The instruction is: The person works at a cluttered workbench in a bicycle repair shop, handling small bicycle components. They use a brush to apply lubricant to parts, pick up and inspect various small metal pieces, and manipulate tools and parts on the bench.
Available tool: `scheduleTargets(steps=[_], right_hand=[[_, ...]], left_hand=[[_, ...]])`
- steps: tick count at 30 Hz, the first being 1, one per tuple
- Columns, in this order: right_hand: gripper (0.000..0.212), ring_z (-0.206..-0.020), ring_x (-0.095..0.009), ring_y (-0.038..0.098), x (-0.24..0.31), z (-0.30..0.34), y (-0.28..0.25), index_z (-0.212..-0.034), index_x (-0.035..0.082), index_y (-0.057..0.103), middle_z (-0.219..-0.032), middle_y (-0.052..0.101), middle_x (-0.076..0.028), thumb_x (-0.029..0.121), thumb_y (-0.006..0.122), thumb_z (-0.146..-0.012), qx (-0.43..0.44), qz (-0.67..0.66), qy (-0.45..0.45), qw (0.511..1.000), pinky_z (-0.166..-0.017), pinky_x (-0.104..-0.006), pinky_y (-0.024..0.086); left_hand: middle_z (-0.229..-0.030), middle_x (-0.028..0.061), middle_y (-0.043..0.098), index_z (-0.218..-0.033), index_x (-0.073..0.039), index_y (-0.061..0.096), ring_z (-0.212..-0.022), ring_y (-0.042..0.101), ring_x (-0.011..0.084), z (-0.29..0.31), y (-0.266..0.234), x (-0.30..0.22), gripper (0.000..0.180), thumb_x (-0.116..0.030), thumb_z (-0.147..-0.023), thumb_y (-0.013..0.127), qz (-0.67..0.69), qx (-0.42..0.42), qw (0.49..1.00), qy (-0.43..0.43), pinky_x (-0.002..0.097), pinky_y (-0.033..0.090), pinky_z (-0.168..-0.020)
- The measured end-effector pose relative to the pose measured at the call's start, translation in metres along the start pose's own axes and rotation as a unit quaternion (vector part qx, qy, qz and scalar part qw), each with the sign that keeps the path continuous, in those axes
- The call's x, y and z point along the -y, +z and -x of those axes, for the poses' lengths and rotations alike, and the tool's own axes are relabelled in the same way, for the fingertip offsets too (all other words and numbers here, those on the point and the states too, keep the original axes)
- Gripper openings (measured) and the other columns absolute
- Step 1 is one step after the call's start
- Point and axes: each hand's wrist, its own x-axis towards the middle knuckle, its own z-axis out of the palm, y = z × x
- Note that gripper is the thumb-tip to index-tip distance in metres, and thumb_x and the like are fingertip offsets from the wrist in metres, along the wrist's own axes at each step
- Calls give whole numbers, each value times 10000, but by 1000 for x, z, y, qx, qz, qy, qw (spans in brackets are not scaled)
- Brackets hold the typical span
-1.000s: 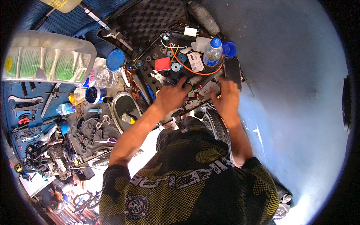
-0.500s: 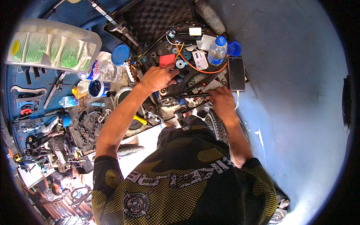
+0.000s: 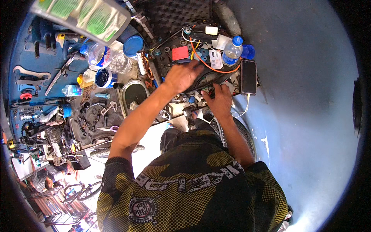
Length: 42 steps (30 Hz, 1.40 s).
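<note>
My left hand [image 3: 182,77] hovers over the dark, cluttered worktop, just below a red square [image 3: 179,53]. Its fingers bend forward, slightly blurred, and their tips do not show clearly. To its right, my right hand [image 3: 220,99] is over small parts near the worktop's front edge, thumb and fingers apart and nothing visible in them. Between and beyond the hands lies a long black curved piece [image 3: 211,81]. Near the front edge stands a small blue cap [image 3: 191,99]. An orange cable [image 3: 206,66] loops beyond my right hand.
On the right are a phone [image 3: 248,77] with a white cable and a water bottle [image 3: 232,52]. Left of my left arm stand an oval tray [image 3: 133,91], a blue tub [image 3: 105,78] and a clear bottle [image 3: 119,62]. Hand tools [image 3: 33,73] hang on a blue board.
My left hand has moved right over the worktop. My right hand has shifted slightly left, its thumb now spread from its fingers. The whole view has swung, shifting the clear plastic box up and right.
</note>
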Motion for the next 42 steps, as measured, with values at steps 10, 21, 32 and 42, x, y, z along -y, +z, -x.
scheduleTargets(steps=[10,21,32,42], right_hand=[[610,-1097,-371,584,10,25,16,-1321,111,701,-1124,605,-133,470,845,-849,-57,11,-74,996,-934,-523,471],[480,-1214,-358,591,-14,25,9,-1284,134,738,-1277,614,-123,234,862,-831,-48,39,-39,997,-1011,-495,492],[373,-1182,-367,577,6,26,12,-1143,198,787,-1256,622,-125,191,827,-772,-27,19,-146,989,-965,-498,488],[885,-1186,-361,628,-18,-81,-69,-1539,31,472,-1309,599,-189,184,941,-805,-169,-181,23,969,-1018,-459,529]], left_hand=[[-1286,192,681,-1127,-42,704,-844,777,413,108,-22,-42,328,-316,-960,770,39,31,981,-190,513,630,-681],[-1256,146,712,-1197,-156,742,-927,769,421,156,-30,-30,229,-193,-975,698,1,36,976,-214,534,630,-781],[-1286,130,688,-1197,-148,735,-966,760,432,171,-35,-34,239,-212,-967,742,20,51,966,-253,554,617,-811],[-1324,159,699,-1299,-114,737,-1097,736,423,94,-76,-32,399,-273,-938,797,86,145,953,-251,524,612,-909]])
